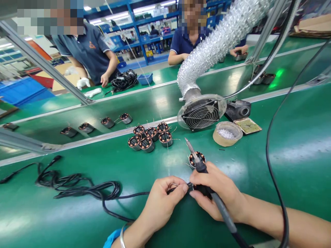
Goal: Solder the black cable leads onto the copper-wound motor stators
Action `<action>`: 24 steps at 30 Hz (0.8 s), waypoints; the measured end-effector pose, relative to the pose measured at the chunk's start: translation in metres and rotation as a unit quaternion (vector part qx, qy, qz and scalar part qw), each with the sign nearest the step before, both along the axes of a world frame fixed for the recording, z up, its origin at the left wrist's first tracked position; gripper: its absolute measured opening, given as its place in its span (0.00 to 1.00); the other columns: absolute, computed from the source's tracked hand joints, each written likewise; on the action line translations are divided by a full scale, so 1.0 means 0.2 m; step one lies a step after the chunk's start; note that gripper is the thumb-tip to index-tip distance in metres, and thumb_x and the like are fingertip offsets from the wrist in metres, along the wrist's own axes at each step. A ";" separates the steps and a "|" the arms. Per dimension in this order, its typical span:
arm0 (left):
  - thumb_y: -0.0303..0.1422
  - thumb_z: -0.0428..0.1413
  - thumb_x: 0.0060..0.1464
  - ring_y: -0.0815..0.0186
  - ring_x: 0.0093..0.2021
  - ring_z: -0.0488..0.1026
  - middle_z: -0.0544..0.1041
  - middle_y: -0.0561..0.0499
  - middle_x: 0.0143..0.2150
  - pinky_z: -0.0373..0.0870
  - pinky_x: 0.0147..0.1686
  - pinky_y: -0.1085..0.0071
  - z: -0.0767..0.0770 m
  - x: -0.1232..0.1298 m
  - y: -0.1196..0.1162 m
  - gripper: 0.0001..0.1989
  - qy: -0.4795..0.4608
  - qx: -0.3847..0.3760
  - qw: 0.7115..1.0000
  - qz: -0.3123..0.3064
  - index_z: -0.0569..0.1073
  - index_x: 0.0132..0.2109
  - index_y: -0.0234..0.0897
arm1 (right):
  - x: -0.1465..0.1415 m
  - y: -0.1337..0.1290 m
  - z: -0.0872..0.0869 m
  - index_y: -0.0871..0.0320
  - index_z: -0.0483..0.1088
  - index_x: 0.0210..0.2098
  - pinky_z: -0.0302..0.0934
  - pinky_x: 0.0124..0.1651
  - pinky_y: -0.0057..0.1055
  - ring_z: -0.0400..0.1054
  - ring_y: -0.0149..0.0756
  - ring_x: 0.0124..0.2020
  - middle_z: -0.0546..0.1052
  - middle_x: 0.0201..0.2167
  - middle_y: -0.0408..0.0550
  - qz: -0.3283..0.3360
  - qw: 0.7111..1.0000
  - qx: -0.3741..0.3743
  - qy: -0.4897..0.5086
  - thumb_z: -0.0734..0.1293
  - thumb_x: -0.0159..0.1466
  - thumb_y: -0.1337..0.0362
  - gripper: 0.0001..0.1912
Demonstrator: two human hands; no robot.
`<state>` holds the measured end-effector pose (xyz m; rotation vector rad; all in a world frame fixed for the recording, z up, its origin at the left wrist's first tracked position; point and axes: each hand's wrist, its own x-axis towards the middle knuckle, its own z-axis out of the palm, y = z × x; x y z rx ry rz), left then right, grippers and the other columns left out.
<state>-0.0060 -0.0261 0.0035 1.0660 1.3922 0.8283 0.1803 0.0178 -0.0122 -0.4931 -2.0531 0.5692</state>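
Note:
My right hand is wrapped round a soldering iron, its tip angled up and to the left. A dark part shows between that hand's thumb and fingers, mostly hidden. My left hand pinches the end of a black cable, close to the right fingertips. Thin wire shows at its fingers. Just beyond the iron sits one motor stator with copper windings, partly covered. Farther off, several more stators stand in a cluster, loose wire ends sticking out.
A coiled black cable lies at left. Ahead stand a fume extractor fan with a foil duct, a tub of bits and a sponge tray. Stators sit along the line beyond. Two people work across the bench.

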 end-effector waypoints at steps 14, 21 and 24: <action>0.40 0.50 0.64 0.68 0.25 0.61 0.69 0.54 0.24 0.56 0.26 0.74 0.04 0.00 -0.07 0.16 0.162 0.102 0.978 -0.082 0.71 0.30 0.37 | 0.01 -0.04 0.01 0.57 0.66 0.48 0.56 0.33 0.31 0.57 0.36 0.30 0.67 0.28 0.46 0.015 0.996 0.035 -0.075 0.58 0.62 0.78 0.18; 0.40 0.47 0.65 0.60 0.31 0.76 0.80 0.45 0.32 0.69 0.34 0.70 0.06 0.05 -0.21 0.16 0.128 0.121 0.981 -0.077 0.77 0.38 0.39 | -0.03 -0.07 0.00 0.58 0.67 0.38 0.52 0.30 0.30 0.55 0.34 0.26 0.64 0.24 0.44 -0.027 0.998 0.039 -0.037 0.55 0.63 0.76 0.13; 0.43 0.47 0.65 0.59 0.36 0.77 0.81 0.43 0.35 0.71 0.38 0.68 0.08 0.02 -0.17 0.19 0.109 0.099 0.985 -0.094 0.78 0.39 0.38 | -0.01 -0.06 0.00 0.58 0.68 0.40 0.55 0.30 0.30 0.57 0.34 0.25 0.65 0.22 0.43 -0.040 0.997 0.061 -0.025 0.57 0.62 0.77 0.14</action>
